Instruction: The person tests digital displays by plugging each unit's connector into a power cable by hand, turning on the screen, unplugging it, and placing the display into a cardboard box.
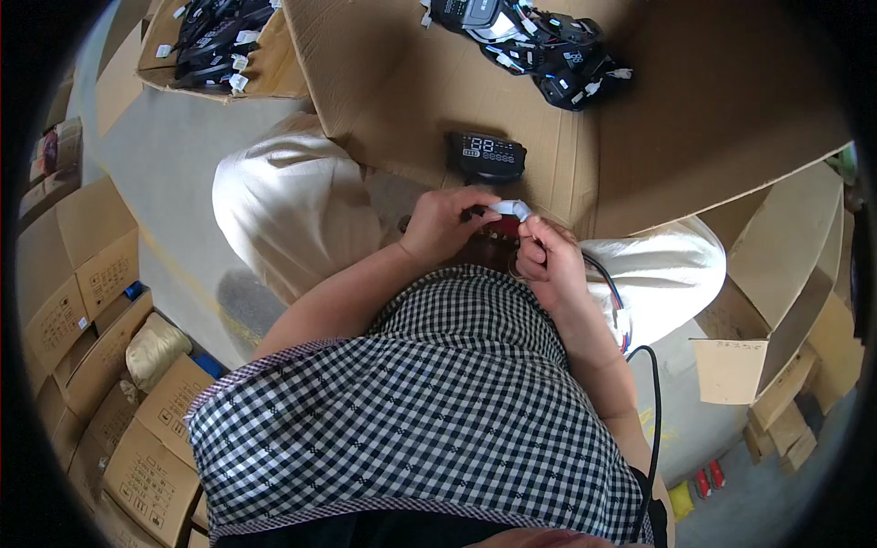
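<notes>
The display (486, 157), a black unit with white signs on its face, lay on the cardboard (384, 100). Just nearer to the person's body than the display was the white piece (512, 209) (too small for telling its kind), and it was held in the air between two hands. The left hand (443, 224), on the near left side of the display, had its thumb and forefinger clamped on the left end of this piece. The right hand (553, 256), on the near right side of the display, had its fingers pinched together on the other end, while the remaining fingers were curled in. From behind the right hand came the cable (600, 269), with red and blue wires, to the right of the display. Whether it was joined to the white piece, I could not tell.

Beyond the display and to its right, black units (548, 55) with white plugs lay in a heap. Far to the left of the display, an open box (288, 78) contained more such units. The person's knees, in pale trousers (292, 201), were to both sides, nearer than the display.
</notes>
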### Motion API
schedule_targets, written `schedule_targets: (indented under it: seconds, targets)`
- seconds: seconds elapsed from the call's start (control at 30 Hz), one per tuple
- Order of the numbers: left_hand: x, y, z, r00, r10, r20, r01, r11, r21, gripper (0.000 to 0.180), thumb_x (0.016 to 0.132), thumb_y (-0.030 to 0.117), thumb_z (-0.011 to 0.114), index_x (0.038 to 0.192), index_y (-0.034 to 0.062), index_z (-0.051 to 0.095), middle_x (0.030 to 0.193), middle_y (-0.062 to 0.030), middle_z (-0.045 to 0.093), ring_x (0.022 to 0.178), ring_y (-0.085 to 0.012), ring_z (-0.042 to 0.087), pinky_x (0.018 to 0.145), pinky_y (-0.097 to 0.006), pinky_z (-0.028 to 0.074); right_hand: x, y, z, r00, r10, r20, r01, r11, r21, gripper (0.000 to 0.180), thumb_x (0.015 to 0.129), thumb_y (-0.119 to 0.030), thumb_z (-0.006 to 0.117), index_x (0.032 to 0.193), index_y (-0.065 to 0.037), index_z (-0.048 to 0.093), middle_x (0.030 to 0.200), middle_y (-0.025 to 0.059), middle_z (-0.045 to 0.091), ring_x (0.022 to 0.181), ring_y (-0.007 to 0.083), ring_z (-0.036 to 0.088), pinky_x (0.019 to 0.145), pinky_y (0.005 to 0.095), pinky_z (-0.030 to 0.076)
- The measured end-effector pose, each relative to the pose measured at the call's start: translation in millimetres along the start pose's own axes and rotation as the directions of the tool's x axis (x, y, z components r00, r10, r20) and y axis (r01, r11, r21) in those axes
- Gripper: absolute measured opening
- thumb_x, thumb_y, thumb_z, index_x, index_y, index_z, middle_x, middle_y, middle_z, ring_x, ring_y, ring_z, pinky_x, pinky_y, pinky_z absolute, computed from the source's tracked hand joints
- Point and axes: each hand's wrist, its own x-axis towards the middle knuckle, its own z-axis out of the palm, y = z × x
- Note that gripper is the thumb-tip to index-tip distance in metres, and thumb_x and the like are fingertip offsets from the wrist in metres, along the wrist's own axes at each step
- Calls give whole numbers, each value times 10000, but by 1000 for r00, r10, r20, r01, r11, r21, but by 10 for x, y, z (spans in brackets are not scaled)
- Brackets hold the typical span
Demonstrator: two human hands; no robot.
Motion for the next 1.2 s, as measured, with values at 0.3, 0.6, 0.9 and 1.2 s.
schedule_targets:
  seconds: [0.3, 0.6, 0.9, 1.2]
  targets:
    - [59, -90, -4, 990, -139, -35, 125, 958, -259, 223, 758, 80, 720, 975, 92, 669, 892, -113, 677, 786, -252, 660, 679, -310, 519, 95, -86, -76, 999, 35, -3, -34, 991, 128, 209, 934, -213, 536, 804, -50, 548, 539, -31, 377, 397, 54, 287, 373, 206, 199]
    - [133, -155, -169, 912, -16, 410, -12, 998, 65, 165, 756, 214, 682, 892, 122, 669, 810, -100, 664, 783, -304, 640, 689, -403, 505, 353, -14, -76, 968, 237, 81, -178, 880, -440, 217, 920, -245, 560, 808, -63, 590, 592, -43, 475, 489, 35, 402, 419, 196, 287]
    - [531, 331, -1306, 958, 240, 154, -281, 891, 357, 228, 722, 208, 717, 901, 90, 641, 797, -80, 640, 729, -260, 611, 694, -361, 483, 836, -1184, 35, 724, -687, -59, 172, 262, -950, 225, 933, -253, 548, 899, -50, 637, 669, 54, 604, 651, 160, 587, 584, 302, 451]
    - [808, 725, -959, 989, -53, 139, 111, 885, -452, 193, 833, 144, 700, 935, 48, 567, 859, 0, 576, 814, -86, 535, 732, -238, 428, 2343, -1446, -606, 842, -540, -15, -229, -331, -915, 292, 901, -314, 497, 1080, -153, 662, 1411, 133, 403, 1157, 333, 532, 971, 423, 437]
